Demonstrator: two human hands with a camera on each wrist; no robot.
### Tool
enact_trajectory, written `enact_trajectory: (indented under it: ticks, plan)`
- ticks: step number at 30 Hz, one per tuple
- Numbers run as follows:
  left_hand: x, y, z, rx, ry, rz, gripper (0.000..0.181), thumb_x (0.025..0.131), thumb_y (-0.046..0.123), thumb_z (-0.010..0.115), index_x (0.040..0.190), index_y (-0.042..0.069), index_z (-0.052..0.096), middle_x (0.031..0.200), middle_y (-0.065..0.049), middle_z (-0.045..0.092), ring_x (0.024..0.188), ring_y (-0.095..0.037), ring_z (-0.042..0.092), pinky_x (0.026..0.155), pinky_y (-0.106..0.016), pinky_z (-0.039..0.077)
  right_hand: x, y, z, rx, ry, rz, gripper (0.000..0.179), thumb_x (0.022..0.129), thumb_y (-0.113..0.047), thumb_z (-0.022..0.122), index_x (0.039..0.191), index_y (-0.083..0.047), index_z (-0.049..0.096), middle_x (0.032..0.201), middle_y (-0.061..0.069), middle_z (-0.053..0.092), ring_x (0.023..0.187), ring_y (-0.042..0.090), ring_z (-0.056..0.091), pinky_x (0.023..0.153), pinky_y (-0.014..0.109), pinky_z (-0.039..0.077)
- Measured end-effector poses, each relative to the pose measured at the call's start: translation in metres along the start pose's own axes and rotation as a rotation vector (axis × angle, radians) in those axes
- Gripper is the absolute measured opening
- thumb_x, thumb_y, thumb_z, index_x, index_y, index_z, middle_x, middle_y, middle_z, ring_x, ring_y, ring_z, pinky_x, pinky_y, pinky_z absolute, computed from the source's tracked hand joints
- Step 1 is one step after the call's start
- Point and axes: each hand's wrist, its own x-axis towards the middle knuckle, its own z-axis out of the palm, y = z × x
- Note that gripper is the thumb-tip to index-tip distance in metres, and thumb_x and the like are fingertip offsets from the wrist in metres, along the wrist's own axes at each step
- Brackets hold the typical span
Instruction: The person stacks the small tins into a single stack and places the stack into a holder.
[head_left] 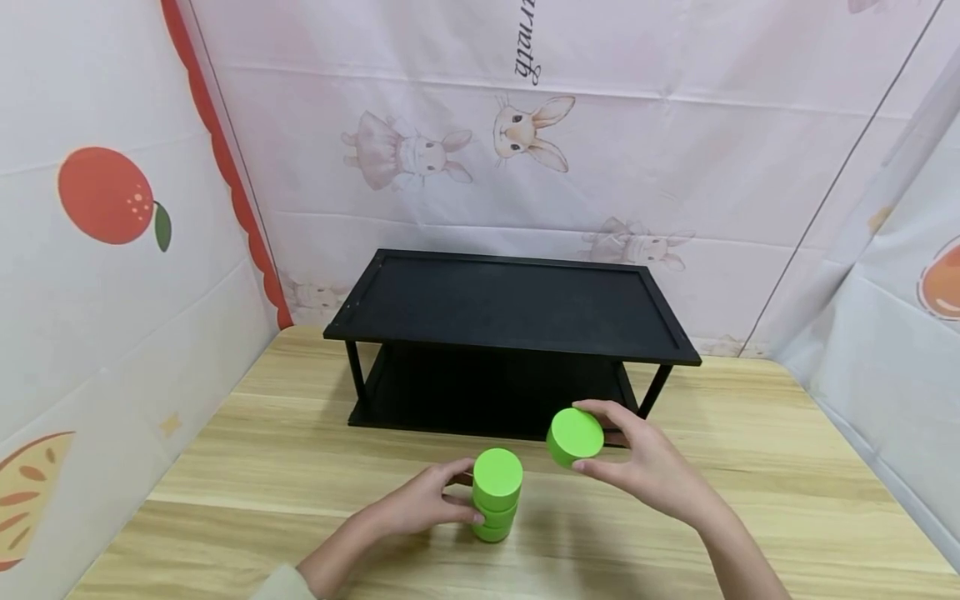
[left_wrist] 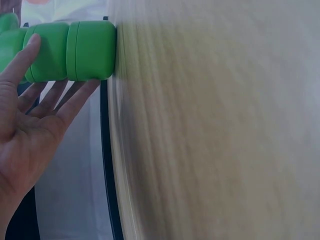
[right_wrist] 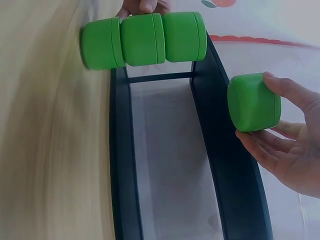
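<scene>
The containers [head_left: 498, 477] are coloured bright green, the shelf [head_left: 510, 304] black; the bench [head_left: 750, 467] is wood-grained, the pale-pink backdrop [head_left: 450, 50] printed with rabbits [head_left: 513, 132].

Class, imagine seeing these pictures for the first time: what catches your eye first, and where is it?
First, the bright green stack of three cylinders, upright on the table and held by the left hand. Then the matching fourth cylinder, held up in the right hand to the stack's right. Behind them stands the black two-tier shelf.

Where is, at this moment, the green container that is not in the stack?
In the head view, the loose green container is in the right hand, to the right of the stack of three and in front of the black shelf.
</scene>
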Motion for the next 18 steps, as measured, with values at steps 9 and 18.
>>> enact_trajectory:
  ticks: [9,18]
  plan:
    - [0.000,0.000,0.000,0.005,0.002,-0.002,0.055,0.079,0.011,0.074,0.127,0.008,0.049,0.121,-0.003,0.053,0.117,-0.028,0.045,0.087,-0.028,0.046,0.002,-0.003,0.006,0.019,-0.013,-0.026,0.059,0.073,-0.020,0.079,0.123,-0.009,0.052,0.108,-0.001,0.057,0.096,0.015,0.056,0.084,0.026,0.048]
    - [0.001,0.000,0.000,0.007,0.000,-0.005,0.055,0.079,0.012,0.074,0.128,0.008,0.049,0.122,-0.004,0.052,0.117,-0.028,0.045,0.087,-0.027,0.046,0.003,-0.007,0.012,0.016,-0.028,-0.038,0.059,0.073,-0.022,0.079,0.123,-0.010,0.052,0.108,-0.003,0.057,0.096,0.015,0.056,0.085,0.029,0.048]
